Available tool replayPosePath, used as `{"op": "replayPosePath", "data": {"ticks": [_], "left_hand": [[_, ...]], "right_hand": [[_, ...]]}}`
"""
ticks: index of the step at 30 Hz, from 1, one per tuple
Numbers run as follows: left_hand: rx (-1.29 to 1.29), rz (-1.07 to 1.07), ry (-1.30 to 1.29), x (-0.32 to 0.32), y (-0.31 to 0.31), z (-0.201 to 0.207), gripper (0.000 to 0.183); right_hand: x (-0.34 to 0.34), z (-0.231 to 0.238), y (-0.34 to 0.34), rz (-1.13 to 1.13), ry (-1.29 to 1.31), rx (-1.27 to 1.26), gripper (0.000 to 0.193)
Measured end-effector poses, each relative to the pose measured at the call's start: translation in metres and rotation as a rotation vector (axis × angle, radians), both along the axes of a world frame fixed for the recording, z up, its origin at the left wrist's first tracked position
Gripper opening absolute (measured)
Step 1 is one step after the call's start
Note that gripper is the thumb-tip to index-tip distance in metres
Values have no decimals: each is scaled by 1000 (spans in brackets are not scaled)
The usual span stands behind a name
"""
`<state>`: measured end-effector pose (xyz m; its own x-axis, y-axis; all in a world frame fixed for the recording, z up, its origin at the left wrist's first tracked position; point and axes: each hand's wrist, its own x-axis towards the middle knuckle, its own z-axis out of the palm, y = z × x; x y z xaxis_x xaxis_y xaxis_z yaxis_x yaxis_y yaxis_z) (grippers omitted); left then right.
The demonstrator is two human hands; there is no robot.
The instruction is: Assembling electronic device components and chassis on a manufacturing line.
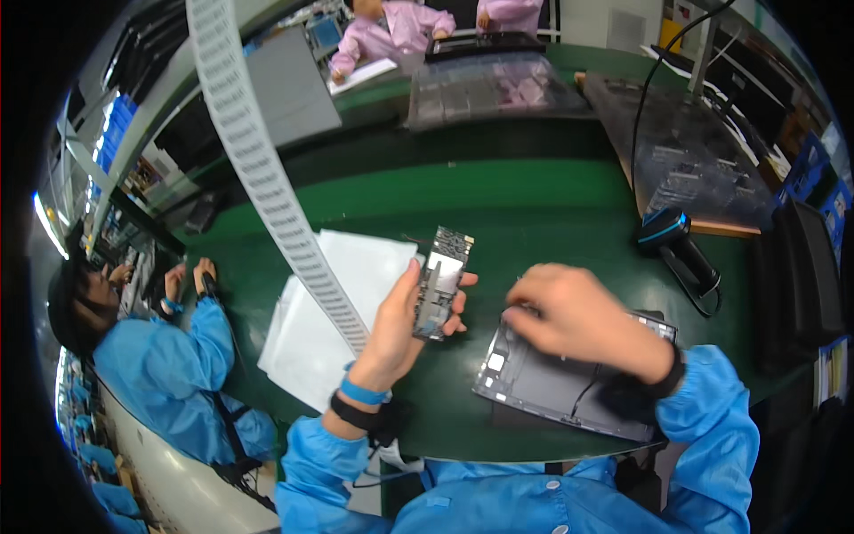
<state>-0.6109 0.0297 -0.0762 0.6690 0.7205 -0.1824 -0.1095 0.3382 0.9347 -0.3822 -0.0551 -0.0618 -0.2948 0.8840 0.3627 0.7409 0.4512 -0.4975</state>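
Observation:
My left hand [400,320] holds a narrow circuit board [441,281] upright above the green table, thumb on one long edge and fingers on the other. My right hand [578,316] rests, fingers curled down, on the top left part of a flat dark grey device back cover [551,383] lying at the table's near edge. What its fingertips touch on the cover is hidden. Both my sleeves are blue, with dark wrist straps.
White sheets [338,311] lie left of my left hand, crossed by a long white perforated tape strip [258,169]. A black and blue hand scanner [672,240] stands at the right. Clear trays [498,89] sit at the back. A person in blue [169,356] works at my left; people in pink sit far back.

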Motion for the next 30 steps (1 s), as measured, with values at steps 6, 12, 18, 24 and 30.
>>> {"op": "replayPosePath", "data": {"ticks": [6, 12, 18, 24, 30], "left_hand": [[-206, 23, -265, 16, 26, -18, 72], [-370, -6, -402, 8, 34, -20, 71], [-201, 48, -325, 15, 29, -31, 60], [-168, -209, -695, 20, 25, -29, 57], [-56, 130, -395, 24, 12, -30, 52]], "right_hand": [[-27, -39, 19, 6, -118, -9, 15], [-30, -27, 19, -138, 564, -344, 16], [-38, -22, 16, -113, 898, -301, 12], [-39, -40, 9, -158, 950, -330, 6], [-32, -45, 10, -162, 903, -228, 7]]}}
